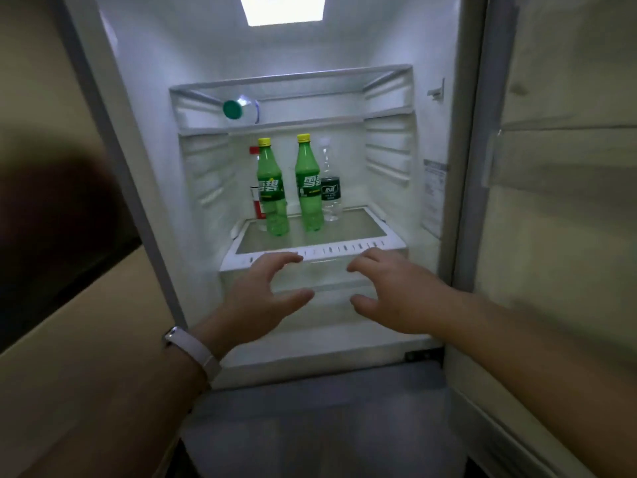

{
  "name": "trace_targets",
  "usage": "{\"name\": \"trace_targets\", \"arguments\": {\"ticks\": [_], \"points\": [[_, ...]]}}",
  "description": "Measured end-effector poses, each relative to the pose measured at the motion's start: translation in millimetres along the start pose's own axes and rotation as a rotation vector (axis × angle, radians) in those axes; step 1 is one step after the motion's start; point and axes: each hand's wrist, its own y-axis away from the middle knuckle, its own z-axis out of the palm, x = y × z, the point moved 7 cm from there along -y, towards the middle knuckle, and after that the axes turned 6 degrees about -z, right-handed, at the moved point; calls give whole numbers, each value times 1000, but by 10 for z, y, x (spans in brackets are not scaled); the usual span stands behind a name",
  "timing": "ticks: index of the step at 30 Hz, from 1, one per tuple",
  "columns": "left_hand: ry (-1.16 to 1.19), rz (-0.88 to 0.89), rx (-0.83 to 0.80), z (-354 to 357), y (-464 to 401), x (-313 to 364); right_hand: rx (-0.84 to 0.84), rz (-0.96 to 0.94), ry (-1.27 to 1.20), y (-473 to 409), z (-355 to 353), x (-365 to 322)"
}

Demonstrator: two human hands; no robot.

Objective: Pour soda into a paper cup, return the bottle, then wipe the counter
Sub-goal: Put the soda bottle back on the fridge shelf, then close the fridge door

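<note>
Two green soda bottles [289,184] stand on the fridge shelf [375,232]; both hands [331,294] spread, empty.

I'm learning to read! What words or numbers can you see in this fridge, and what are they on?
"雪碧" on the left green bottle.
"雪碧" on the right green bottle.
Clear bottle, dark label: too blurred to read.
Red-labelled bottle behind: unreadable.
Sticker on the fridge wall: print too small.

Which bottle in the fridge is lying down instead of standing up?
The clear bottle with the teal cap, alone on the upper shelf. It lies on its side; the rest stand upright on the shelf below.
</note>
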Motion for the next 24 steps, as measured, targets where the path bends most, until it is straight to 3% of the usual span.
{"name": "trace_targets", "arguments": {"ticks": [4, 12, 24], "points": [[-281, 92, 8, -16, 381, 138, -5, -17, -5, 208, -13, -161], [-443, 172, 32, -17, 880, 341, 28, -5, 3, 654, -204, -488], [-384, 127, -42, -193, 2117, 386, -12, 51, 29, 1637, 9, -1453]]}}
